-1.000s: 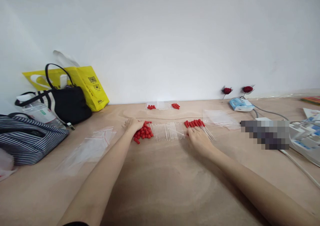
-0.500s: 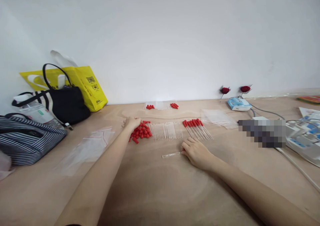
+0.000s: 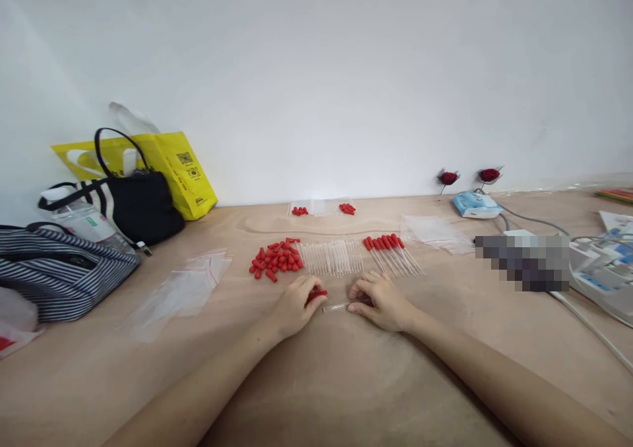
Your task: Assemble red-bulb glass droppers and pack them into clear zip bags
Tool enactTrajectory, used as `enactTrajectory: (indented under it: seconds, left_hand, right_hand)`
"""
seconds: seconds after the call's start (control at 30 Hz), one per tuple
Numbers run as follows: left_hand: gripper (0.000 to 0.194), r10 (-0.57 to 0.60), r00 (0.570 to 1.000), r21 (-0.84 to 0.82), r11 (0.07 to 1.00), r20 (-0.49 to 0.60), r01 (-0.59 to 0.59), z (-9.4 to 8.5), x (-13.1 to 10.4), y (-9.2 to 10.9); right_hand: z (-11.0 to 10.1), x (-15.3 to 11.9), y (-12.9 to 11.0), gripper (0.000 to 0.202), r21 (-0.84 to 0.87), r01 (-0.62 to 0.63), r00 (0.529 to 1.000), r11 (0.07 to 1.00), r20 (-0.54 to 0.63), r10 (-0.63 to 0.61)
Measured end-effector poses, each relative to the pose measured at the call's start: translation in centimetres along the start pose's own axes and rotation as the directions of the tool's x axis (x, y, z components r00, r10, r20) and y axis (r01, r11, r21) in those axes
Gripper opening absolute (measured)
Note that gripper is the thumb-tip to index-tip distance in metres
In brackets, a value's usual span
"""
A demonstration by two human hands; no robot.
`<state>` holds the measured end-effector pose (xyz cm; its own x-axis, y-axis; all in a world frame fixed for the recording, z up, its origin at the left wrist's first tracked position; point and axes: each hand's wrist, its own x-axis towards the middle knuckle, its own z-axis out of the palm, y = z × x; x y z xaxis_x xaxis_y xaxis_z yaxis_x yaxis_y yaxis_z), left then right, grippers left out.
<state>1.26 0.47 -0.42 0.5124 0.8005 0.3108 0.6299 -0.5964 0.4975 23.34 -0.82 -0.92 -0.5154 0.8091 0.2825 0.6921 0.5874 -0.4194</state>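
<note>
Between the fingers of my left hand point(image 3: 298, 305) is a red rubber dropper bulb point(image 3: 317, 295), its opening toward the right. My right hand point(image 3: 380, 302) pinches a clear glass dropper tube point(image 3: 336, 307), whose free end points left at the bulb, a small gap apart. Beyond my left hand lies a loose pile of red bulbs point(image 3: 279, 258). A row of bare glass tubes point(image 3: 331, 258) is laid side by side in the middle. To its right, several droppers with red bulbs fitted point(image 3: 393, 252) lie slanted in a row.
Clear zip bags lie at left point(image 3: 185, 289) and right point(image 3: 435, 231). Bags with red bulbs point(image 3: 321, 208) rest by the wall. A yellow bag point(image 3: 190, 177), black handbag point(image 3: 143, 206) and striped bag point(image 3: 89, 272) stand left. A tissue pack point(image 3: 475, 204) and power strip point(image 3: 601, 275) are right.
My left hand has come back from the pile toward me and to the right, now with a red bulb in it. My right hand stays nearly in place, holding the glass tube.
</note>
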Motion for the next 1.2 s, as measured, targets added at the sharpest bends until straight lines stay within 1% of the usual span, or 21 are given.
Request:
enactTrajectory:
  seconds: [0.07, 0.13, 0.2, 0.27, 0.4, 0.5, 0.6, 0.77, 0.9, 1.07, 1.2]
  left_hand:
    - [0.006, 0.008, 1.0, -0.012, 1.0, 0.008, -0.008, 0.3, -0.1, -0.1]
    - [0.014, 0.009, 1.0, -0.028, 1.0, 0.002, -0.009, 0.3, 0.1, -0.2]
    - [0.017, 0.011, 1.0, -0.035, 0.999, -0.009, -0.011, 0.3, 0.2, -0.3]
    - [0.016, 0.017, 1.0, -0.032, 0.999, -0.023, -0.017, 0.5, 0.2, -0.2]
    - [0.014, 0.015, 0.997, -0.035, 0.999, -0.078, -0.018, 0.8, 0.1, 0.2]
    - [0.013, -0.016, 0.997, -0.077, 0.997, -0.079, 0.01, 1.0, 0.2, 0.6]
    - [0.015, -0.059, 0.996, -0.101, 0.994, -0.064, 0.053, 1.0, 0.2, 0.8]
    - [0.017, -0.11, 0.991, -0.091, 0.991, -0.074, 0.103, 1.0, 0.2, 1.0]
    - [0.016, -0.111, 0.989, -0.106, 0.989, -0.098, 0.1, 1.1, 0.2, 1.0]
    - [0.015, -0.142, 0.981, -0.132, 0.983, -0.132, 0.125, 1.5, 0.1, 0.9]
    - [0.015, -0.112, 0.986, -0.127, 0.987, -0.125, 0.096, 1.6, 0.1, 0.6]
  right_hand:
    - [0.2, -0.1, 0.0, 0.011, -0.025, -0.024, 1.0, 0.999, 0.004, 0.024]
    - [0.3, -0.3, 0.2, 0.009, -0.051, -0.034, 0.999, 0.998, -0.008, 0.034]
    - [0.4, -0.5, 0.4, 0.009, -0.054, -0.039, 0.999, 0.998, -0.039, 0.037]
    - [0.6, -0.7, 0.7, 0.01, -0.01, -0.042, 0.995, 0.999, -0.086, 0.041]
    - [0.8, -0.8, 0.9, 0.011, 0.156, -0.037, 0.979, 0.987, -0.191, 0.067]
    - [0.9, -0.7, 0.7, 0.014, 0.19, 0.013, 0.971, 0.982, -0.237, 0.033]
    - [1.0, -0.7, 0.6, 0.022, 0.156, 0.063, 0.972, 0.986, -0.234, -0.025]
    - [1.3, -0.7, 0.7, 0.027, 0.102, 0.07, 0.982, 0.992, -0.18, -0.051]
    - [1.3, -0.7, 0.6, 0.028, 0.116, 0.059, 0.984, 0.991, -0.173, -0.038]
    - [1.4, -0.8, 0.1, 0.027, 0.115, 0.071, 0.98, 0.991, -0.192, -0.048]
    - [1.6, -0.9, -0.2, 0.025, 0.109, 0.098, 0.976, 0.989, -0.206, -0.074]
